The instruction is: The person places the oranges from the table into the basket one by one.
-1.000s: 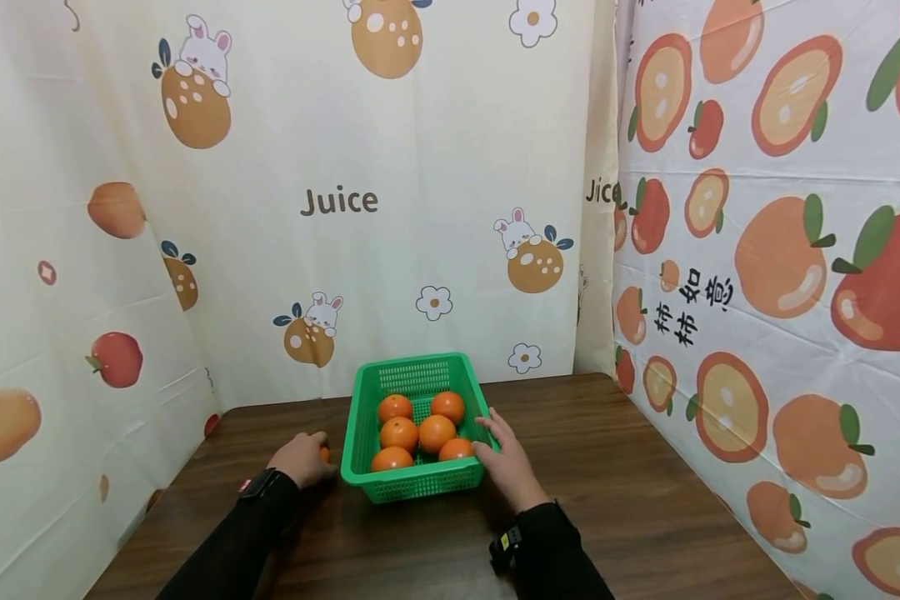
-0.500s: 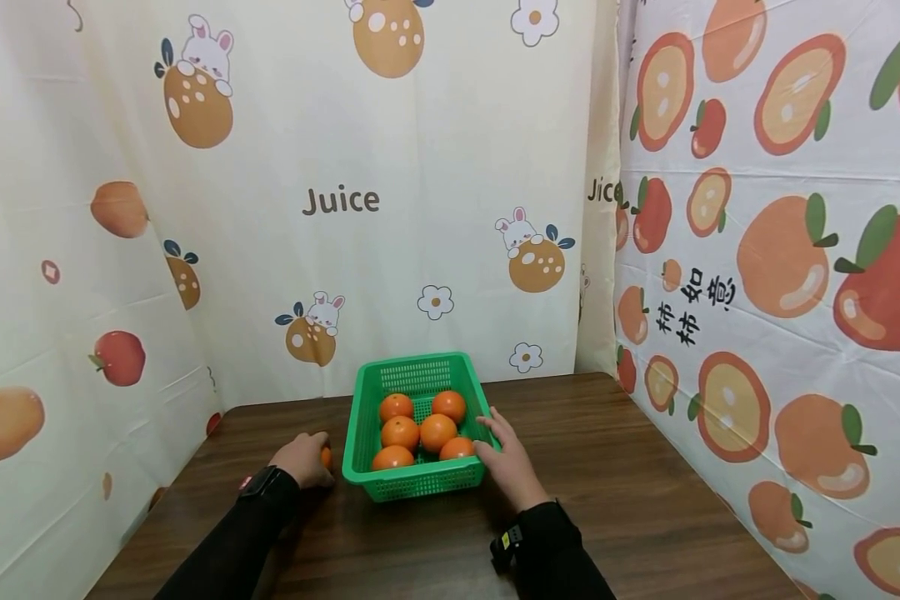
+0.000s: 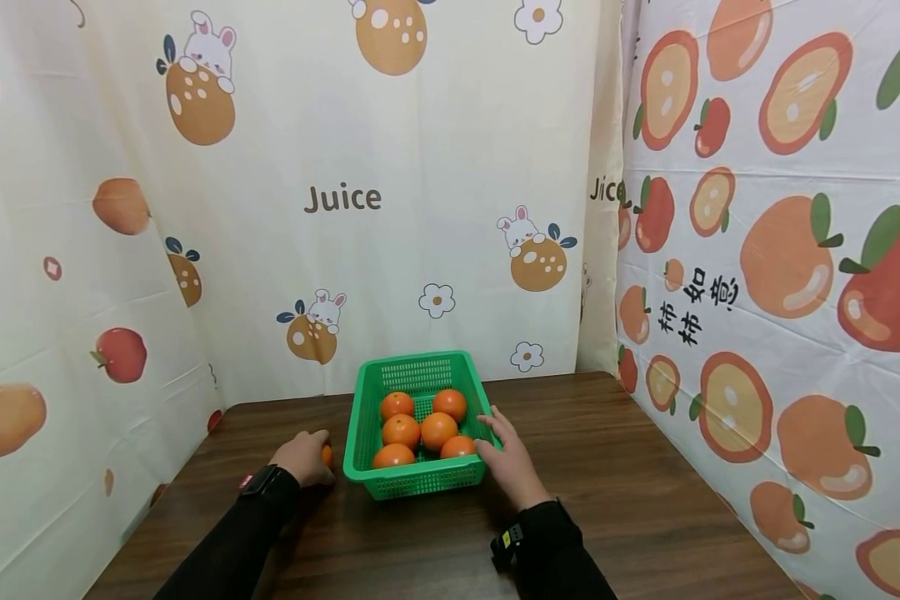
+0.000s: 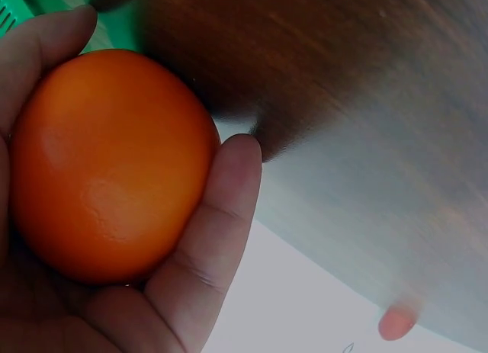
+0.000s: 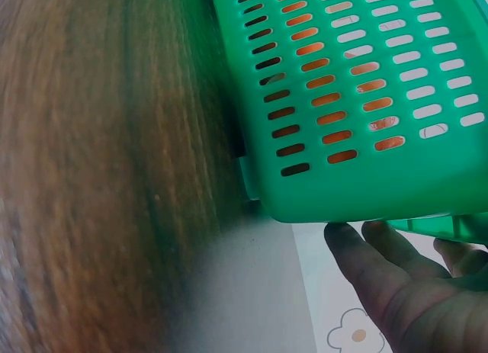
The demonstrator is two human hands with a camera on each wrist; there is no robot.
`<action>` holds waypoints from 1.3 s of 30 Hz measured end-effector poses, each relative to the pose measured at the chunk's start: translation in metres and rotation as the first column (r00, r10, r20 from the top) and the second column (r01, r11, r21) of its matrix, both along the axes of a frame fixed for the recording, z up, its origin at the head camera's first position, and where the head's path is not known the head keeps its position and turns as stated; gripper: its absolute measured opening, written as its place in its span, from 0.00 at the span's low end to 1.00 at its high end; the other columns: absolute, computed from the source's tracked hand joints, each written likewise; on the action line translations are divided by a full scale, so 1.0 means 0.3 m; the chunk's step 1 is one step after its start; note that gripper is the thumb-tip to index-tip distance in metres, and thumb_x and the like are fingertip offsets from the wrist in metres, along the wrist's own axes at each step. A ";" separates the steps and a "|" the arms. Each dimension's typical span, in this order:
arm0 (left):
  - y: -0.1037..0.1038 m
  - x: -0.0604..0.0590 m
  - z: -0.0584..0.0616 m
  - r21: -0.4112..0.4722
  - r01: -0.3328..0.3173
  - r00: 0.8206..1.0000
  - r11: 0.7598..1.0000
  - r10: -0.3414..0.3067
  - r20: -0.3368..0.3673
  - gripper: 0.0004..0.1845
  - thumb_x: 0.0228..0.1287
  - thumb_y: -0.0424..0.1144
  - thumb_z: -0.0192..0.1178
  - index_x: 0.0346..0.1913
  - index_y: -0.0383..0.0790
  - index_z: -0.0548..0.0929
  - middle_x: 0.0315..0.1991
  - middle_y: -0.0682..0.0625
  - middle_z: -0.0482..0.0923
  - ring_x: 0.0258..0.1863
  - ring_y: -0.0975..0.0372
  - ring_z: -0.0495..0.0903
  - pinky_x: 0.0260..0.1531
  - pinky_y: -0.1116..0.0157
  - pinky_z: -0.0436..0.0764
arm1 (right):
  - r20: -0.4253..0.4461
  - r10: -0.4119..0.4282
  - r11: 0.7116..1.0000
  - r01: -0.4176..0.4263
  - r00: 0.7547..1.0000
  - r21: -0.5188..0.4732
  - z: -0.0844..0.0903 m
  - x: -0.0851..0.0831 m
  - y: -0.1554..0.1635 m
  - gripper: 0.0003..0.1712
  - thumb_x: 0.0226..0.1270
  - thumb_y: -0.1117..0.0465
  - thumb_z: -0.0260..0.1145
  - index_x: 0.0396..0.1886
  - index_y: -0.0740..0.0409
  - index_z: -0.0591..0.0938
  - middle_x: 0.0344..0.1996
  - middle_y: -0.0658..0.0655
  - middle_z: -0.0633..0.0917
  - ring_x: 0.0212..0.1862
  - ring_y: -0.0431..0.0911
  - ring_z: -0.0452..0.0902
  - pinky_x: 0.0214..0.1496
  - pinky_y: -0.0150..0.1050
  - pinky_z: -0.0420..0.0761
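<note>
Table [image 3: 645, 500], basket [image 3: 420, 375] and fruit are taken in that order: the green basket stands at twelve o'clock on the dark wood with five oranges [image 3: 438, 431] inside, its three o'clock wall steadied by the straight fingers of the right hand [image 3: 506, 462]. A sixth orange [image 4: 110, 162] is clamped in the curled left hand [image 3: 303, 458] just beside the nine o'clock wall, so the loading step is judged in hand, and a lift over the rim is called for next. Against the earlier frames hardly anything is changed; both hands are kept in place.
</note>
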State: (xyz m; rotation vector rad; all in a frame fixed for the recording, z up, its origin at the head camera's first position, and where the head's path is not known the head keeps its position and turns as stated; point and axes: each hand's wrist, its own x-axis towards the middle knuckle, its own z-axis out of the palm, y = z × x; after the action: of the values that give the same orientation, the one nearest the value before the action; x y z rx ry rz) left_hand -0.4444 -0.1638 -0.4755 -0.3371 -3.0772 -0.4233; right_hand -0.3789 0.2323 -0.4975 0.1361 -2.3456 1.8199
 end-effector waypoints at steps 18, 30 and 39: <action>0.005 0.009 0.002 -0.001 0.002 1.000 1.000 -0.002 -0.013 0.31 0.44 0.42 0.83 0.53 0.40 0.81 0.39 0.41 0.77 0.32 0.52 0.77 0.33 0.53 0.79 | -0.002 -0.002 1.000 0.002 1.000 0.008 -0.006 -0.004 0.001 0.29 0.77 0.54 0.64 0.74 0.51 0.77 0.88 0.52 0.55 0.87 0.61 0.48 0.84 0.70 0.53; 0.007 0.005 0.008 -0.005 0.010 1.000 1.000 -0.010 -0.006 0.35 0.45 0.42 0.83 0.58 0.38 0.81 0.41 0.41 0.78 0.33 0.52 0.76 0.33 0.54 0.79 | 0.000 -0.009 1.000 0.009 1.000 0.007 0.005 -0.008 0.004 0.29 0.76 0.55 0.65 0.74 0.51 0.78 0.87 0.53 0.55 0.87 0.61 0.48 0.84 0.69 0.53; -0.016 -0.022 -0.005 -0.029 0.051 0.999 0.998 -0.050 0.009 0.32 0.45 0.42 0.81 0.57 0.41 0.81 0.39 0.44 0.78 0.32 0.54 0.76 0.31 0.56 0.77 | 0.005 0.002 1.000 -0.002 1.000 0.009 -0.004 -0.007 0.004 0.31 0.75 0.54 0.65 0.75 0.54 0.76 0.88 0.53 0.55 0.87 0.62 0.48 0.83 0.71 0.53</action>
State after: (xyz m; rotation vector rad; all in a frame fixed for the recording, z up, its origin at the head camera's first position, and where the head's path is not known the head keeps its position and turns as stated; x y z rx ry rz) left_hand -0.4508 -0.1685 -0.4769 -0.4158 -3.0913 -0.3830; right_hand -0.3810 0.2335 -0.4988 0.1349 -2.3582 1.8131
